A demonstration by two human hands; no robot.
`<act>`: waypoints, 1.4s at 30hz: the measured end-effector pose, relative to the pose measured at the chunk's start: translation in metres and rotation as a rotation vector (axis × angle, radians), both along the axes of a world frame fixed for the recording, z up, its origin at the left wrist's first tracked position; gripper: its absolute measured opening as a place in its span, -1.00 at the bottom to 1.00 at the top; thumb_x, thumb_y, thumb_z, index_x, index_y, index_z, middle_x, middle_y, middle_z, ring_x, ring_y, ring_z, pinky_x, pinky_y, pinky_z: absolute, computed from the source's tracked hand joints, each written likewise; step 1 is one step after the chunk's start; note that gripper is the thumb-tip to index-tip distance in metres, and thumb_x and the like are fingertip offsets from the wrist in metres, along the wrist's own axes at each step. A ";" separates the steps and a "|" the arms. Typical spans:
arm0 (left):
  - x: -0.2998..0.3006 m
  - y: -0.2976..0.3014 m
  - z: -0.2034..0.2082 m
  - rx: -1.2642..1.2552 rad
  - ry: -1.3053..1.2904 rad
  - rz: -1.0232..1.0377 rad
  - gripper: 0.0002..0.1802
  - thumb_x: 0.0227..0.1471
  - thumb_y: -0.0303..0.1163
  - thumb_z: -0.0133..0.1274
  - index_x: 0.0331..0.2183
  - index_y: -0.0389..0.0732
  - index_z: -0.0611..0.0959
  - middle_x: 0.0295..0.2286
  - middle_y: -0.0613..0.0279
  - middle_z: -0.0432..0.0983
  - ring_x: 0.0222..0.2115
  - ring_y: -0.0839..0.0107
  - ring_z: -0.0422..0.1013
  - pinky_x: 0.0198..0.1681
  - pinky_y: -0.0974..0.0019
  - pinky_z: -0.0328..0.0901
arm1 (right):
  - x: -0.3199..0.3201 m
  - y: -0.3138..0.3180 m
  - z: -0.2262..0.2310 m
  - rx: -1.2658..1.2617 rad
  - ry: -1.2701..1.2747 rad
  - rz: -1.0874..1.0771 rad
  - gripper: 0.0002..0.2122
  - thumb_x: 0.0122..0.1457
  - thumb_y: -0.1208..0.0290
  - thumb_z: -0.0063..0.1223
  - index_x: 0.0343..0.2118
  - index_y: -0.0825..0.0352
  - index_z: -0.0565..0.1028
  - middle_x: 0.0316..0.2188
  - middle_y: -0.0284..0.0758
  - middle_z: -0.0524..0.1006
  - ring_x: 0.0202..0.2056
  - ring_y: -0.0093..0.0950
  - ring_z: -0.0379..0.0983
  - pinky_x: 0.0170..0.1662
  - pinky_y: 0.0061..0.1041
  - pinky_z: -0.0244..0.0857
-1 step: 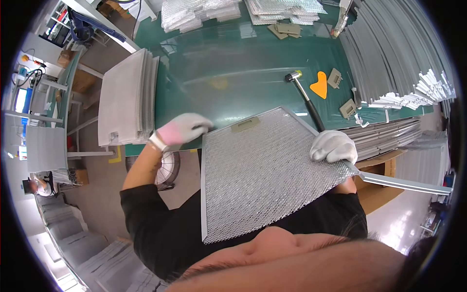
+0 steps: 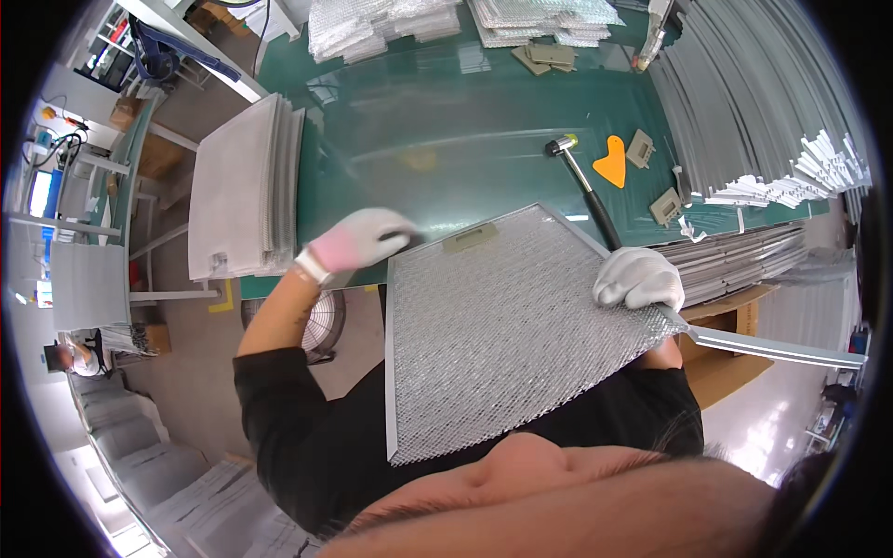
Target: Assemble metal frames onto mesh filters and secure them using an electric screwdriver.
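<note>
While the white-gloved right hand (image 2: 639, 279) clamps its fingers on the rectangular silver mesh panel (image 2: 512, 349) at the green counter (image 2: 502, 102), the pink-and-white-gloved left hand (image 2: 363, 239) curls near the panel's corner, blurred, its grip unclear.

- We look down on a green-topped bench (image 2: 391, 116).
- Left of us, a second bench (image 2: 133, 153) has a white frame (image 2: 172, 295).
- We see grey floor (image 2: 200, 372) with yellow marking (image 2: 223, 302).
- Far left, a bright panel (image 2: 40, 192), perhaps a window.
</note>
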State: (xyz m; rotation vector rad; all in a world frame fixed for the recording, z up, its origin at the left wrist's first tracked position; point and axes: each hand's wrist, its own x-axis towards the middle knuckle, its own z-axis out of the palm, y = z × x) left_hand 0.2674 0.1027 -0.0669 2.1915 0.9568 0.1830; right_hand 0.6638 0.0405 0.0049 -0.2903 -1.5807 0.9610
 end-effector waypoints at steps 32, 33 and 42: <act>0.195 0.128 -0.022 -0.403 0.369 -0.226 -0.71 -0.09 -0.31 0.25 -0.29 -0.25 0.68 -0.42 0.23 0.62 -0.44 0.48 0.53 -0.36 0.41 0.42 | 0.001 0.002 -0.019 -0.046 0.166 0.053 -0.61 0.22 0.03 -0.03 -0.51 0.31 0.40 -0.56 -0.16 0.55 -0.51 -0.31 0.49 -0.44 -0.38 0.43; 0.198 0.125 -0.018 -0.300 0.430 -0.236 -0.71 -0.11 -0.29 0.26 -0.31 -0.24 0.68 -0.44 0.23 0.61 -0.46 0.48 0.51 -0.38 0.39 0.40 | 0.002 0.003 -0.019 -0.047 0.167 0.050 -0.61 0.22 0.03 -0.03 -0.51 0.31 0.40 -0.56 -0.16 0.55 -0.51 -0.31 0.49 -0.44 -0.38 0.43; 0.182 0.126 -0.032 -0.467 0.176 -0.169 -0.80 -0.05 -0.34 0.20 -0.35 -0.24 0.68 -0.46 0.31 0.60 -0.47 0.55 0.49 -0.40 0.46 0.39 | 0.004 -0.001 -0.021 -0.019 0.139 0.037 -0.62 0.21 0.05 -0.01 -0.51 0.31 0.40 -0.56 -0.16 0.55 -0.51 -0.31 0.49 -0.44 -0.39 0.44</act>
